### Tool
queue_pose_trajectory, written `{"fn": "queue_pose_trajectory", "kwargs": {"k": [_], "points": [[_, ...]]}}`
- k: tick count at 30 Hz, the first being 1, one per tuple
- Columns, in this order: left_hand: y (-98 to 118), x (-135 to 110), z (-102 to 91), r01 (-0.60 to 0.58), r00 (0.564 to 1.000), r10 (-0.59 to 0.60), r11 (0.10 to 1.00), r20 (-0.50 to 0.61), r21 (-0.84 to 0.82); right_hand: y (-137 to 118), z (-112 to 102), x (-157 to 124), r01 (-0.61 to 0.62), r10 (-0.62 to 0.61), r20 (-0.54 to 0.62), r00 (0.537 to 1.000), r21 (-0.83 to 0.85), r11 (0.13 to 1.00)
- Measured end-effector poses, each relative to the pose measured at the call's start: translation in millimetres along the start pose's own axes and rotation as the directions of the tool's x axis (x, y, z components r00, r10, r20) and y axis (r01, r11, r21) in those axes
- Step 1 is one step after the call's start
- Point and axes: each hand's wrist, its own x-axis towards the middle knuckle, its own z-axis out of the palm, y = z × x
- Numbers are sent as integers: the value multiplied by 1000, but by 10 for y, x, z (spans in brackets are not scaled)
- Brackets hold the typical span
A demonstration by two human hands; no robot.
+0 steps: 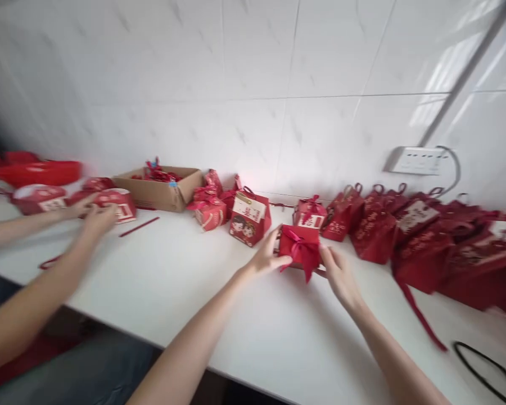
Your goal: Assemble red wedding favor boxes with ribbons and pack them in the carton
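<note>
Between my two hands is a small red gift box [287,239] with a dark pink ribbon bow [298,247] on the side facing me. My left hand [269,256] grips its left side, the thumb lying along the front edge. On the opposite side, my right hand [337,273] has its fingers closed against the box. The box is held over the white table [253,315]. Just behind it stands another red box with a bow [311,214]. Left of my left hand, a red gift box with cartoon figures [248,220] stands upright.
Many red gift bags [375,233] crowd the right side, a loose ribbon [419,315] trailing from them. A black cord loop [484,360] lies at the lower right. At left, a co-worker's hands [95,216] handle a red box near a cardboard carton [152,194]. A power strip [417,161] is on the wall.
</note>
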Motion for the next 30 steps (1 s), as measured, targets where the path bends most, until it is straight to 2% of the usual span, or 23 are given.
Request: {"fn": "queue_pose_trajectory", "kwargs": {"k": [4,7,10,12,13,16,18,22,26,30], "points": [[-102,24,-42,19,998,-18,1000,68,-12,81,-15,60,113,-113,8,994,-122,986],[-120,-6,-86,54,991,-55,998,121,8,87,-35,48,162,-163,-1,987,-146,976],[-90,-14,-76,63,992,-48,989,118,-132,43,-48,25,162,-161,18,987,-108,981],[-64,-11,-19,60,998,-56,975,25,-216,23,-58,20,161,-160,18,987,-71,984],[-51,-9,22,55,996,-69,974,-57,-220,20,-63,21,164,-163,17,986,-53,985],[-11,-15,151,38,944,-73,993,-323,-111,27,-75,23,170,-169,53,984,-17,985],[14,-25,208,26,907,-39,999,-420,-37,28,-74,14,160,-159,77,984,-1,987],[39,-38,222,-7,886,10,1000,-463,7,12,-55,-8,104,-111,83,990,84,991],[32,-58,221,-8,882,-12,999,-470,-41,-18,-58,-6,27,-42,89,995,162,986],[9,-75,258,-68,888,21,994,-459,-85,-65,-109,4,-24,3,93,996,223,975]]}}
